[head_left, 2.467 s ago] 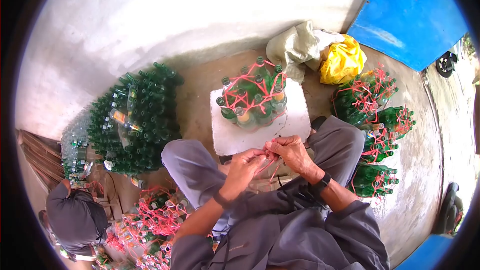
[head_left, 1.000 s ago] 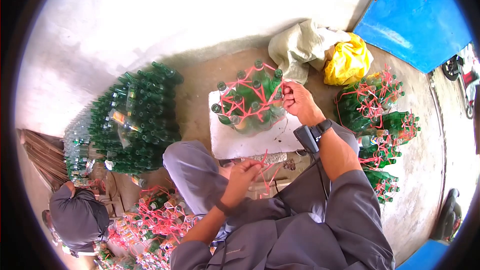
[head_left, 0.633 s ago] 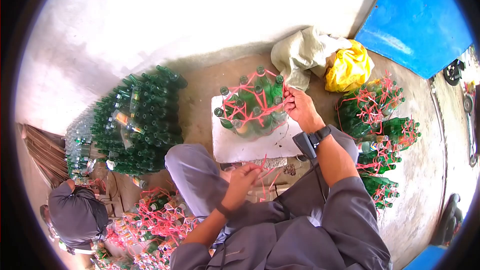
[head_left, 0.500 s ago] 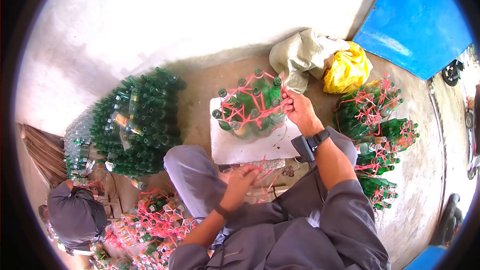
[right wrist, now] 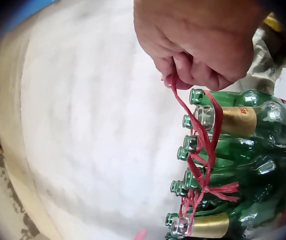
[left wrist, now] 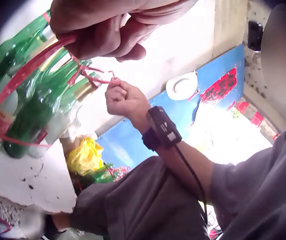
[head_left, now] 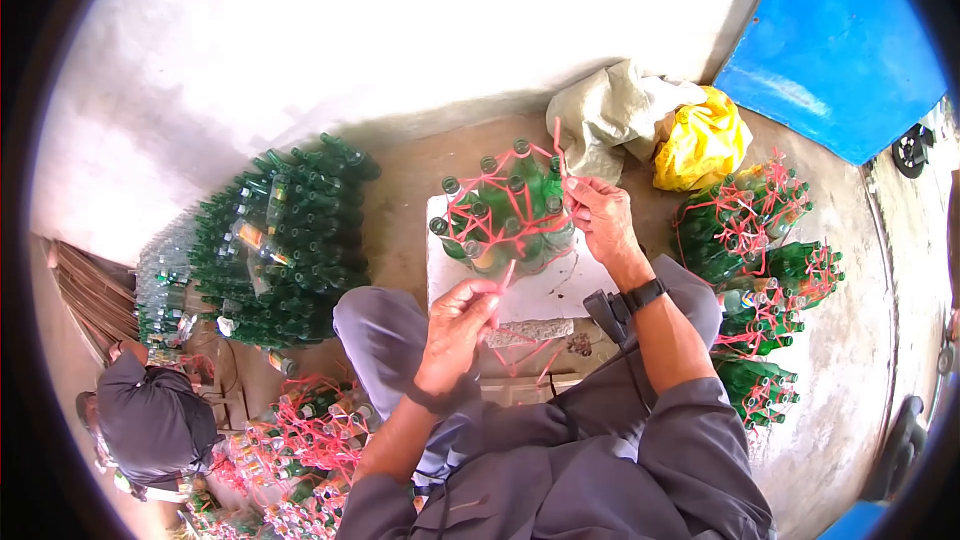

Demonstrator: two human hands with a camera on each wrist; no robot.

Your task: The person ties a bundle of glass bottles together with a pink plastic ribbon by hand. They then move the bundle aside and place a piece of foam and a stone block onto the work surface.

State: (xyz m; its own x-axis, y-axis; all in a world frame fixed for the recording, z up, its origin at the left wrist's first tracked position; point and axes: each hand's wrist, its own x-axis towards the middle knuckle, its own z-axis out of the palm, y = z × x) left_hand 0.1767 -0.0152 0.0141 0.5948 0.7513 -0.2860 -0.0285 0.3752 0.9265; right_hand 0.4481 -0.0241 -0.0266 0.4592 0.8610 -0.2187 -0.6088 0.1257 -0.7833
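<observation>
Green and clear glass bottles [head_left: 531, 188] stand in a bundle on a white slab [head_left: 570, 290], laced around their necks with pink plastic string [right wrist: 208, 150]. My right hand [head_left: 607, 225] pinches the string beside the bundle's right side, and a loose end sticks up past the fingers. In the right wrist view the strand runs taut from that hand [right wrist: 198, 45] down to the bottle necks. Nearer me, over the slab's front edge, my left hand [head_left: 455, 335] pinches another strand [left wrist: 25, 67], which stretches toward the bottles in the left wrist view. Slack string hangs below it.
A large mass of green bottles [head_left: 300, 250] stands to the left. Tied bundles [head_left: 760, 380] line the right side, and more [head_left: 310, 430] lie at lower left near another person [head_left: 155, 425]. A pale sack [head_left: 600, 110] and a yellow bag [head_left: 705, 140] sit behind.
My hands have parted from together at the slab's near edge. The right went up to the bundle's right side; the left has just risen toward the bottles, drawing its strand along.
</observation>
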